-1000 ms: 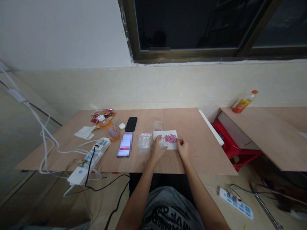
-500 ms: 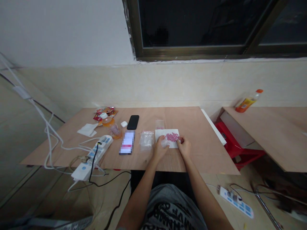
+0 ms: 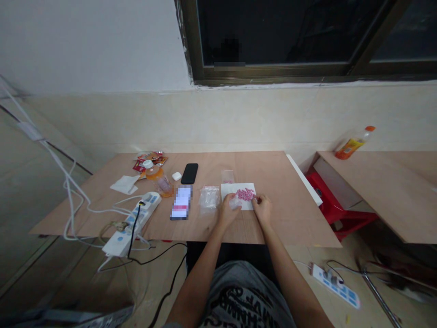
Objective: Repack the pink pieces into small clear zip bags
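Pink pellets (image 3: 245, 195) lie in a loose heap on a white paper sheet (image 3: 231, 191), which sits flat on the plywood bench (image 3: 283, 218). They are too small to tell whether they are tablets or beads. The left hand (image 3: 225, 210) is nearly closed, pinching a small clear bag (image 3: 235, 203) at the near edge of the sheet, just beside the heap. The right hand (image 3: 262, 210) is narrow too, its fingertips bunched at the sheet's right edge and touching the heap's near side; whether they hold a pellet, I cannot tell. Such small round pieces seem best moved with slow, low fingertip contact, with the bag's mouth held steady and close to the sheet so that none roll away. Farther along the bench, a larger clear bag (image 3: 209, 199) lies left of the sheet, and a narrow bag (image 3: 227, 176) lies beyond it, with pink showing inside.
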`<action>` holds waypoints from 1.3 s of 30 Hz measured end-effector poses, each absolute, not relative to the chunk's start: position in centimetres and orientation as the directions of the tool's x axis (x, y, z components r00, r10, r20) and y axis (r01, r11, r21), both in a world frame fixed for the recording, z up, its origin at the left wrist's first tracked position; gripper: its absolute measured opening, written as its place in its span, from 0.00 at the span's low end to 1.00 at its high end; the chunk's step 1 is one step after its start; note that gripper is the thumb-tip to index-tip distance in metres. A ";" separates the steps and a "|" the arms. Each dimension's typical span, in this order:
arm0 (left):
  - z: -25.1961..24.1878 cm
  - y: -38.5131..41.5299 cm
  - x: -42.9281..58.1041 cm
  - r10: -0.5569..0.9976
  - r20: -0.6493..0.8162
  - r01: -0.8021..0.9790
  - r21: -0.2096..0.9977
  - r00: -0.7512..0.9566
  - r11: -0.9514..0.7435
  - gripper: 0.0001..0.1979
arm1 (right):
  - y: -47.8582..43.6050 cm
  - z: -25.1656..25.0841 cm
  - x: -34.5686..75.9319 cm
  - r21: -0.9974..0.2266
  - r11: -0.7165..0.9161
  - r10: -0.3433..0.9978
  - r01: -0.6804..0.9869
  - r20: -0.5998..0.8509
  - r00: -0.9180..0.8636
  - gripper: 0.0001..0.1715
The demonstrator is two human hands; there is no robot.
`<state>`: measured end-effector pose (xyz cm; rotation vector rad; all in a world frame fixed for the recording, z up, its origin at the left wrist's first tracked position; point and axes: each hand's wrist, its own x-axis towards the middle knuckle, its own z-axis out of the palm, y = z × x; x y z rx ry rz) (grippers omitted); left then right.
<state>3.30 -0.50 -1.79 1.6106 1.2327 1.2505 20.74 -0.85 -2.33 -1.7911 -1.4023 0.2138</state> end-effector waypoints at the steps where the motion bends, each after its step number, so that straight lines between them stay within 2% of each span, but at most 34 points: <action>1: -1.8 -0.5 3.3 0.963 0.261 0.245 0.931 0.066 -0.269 0.26 | -0.8 -2.3 20.8 -0.685 -0.029 0.867 0.728 0.346 0.360 0.17; 5: -1.9 -0.5 3.2 0.958 0.276 0.251 0.925 0.076 -0.286 0.26 | -0.9 -2.2 20.7 -0.667 -0.003 0.859 0.745 0.380 0.344 0.17; 8: -1.9 -0.5 3.1 0.959 0.273 0.239 0.929 0.078 -0.284 0.26 | -1.0 -2.0 20.5 -0.703 0.067 0.866 0.708 0.393 0.309 0.17; 13: -2.0 -0.5 3.1 0.960 0.268 0.230 0.932 0.084 -0.281 0.27 | -0.7 -1.8 19.5 -0.860 0.148 0.940 0.488 0.276 0.202 0.17; 16: -2.0 -0.5 3.1 0.959 0.270 0.228 0.932 0.088 -0.283 0.27 | -0.2 -1.7 18.8 -0.906 0.151 0.974 0.395 0.205 0.097 0.18; 23: -1.8 -0.5 3.1 0.960 0.264 0.231 0.932 0.097 -0.280 0.27 | 0.1 -1.5 19.1 -0.912 0.152 0.983 0.380 0.180 0.039 0.21; 26: -1.7 -0.6 3.0 0.959 0.267 0.232 0.931 0.098 -0.282 0.27 | 0.1 -1.4 20.5 -0.854 0.115 0.973 0.507 0.201 0.118 0.21; 31: -1.6 -0.7 3.1 0.962 0.259 0.242 0.931 0.088 -0.273 0.27 | -0.1 -1.1 22.4 -0.616 -0.035 0.920 0.787 0.287 0.266 0.19; 34: -1.7 -0.7 3.1 0.965 0.249 0.226 0.938 0.086 -0.262 0.27 | -0.3 -0.9 22.4 -0.525 -0.122 0.905 0.842 0.290 0.312 0.18; 39: -1.9 -0.6 3.1 0.965 0.248 0.238 0.936 0.084 -0.261 0.27 | -0.5 -0.9 22.0 -0.464 -0.174 0.903 0.869 0.277 0.329 0.17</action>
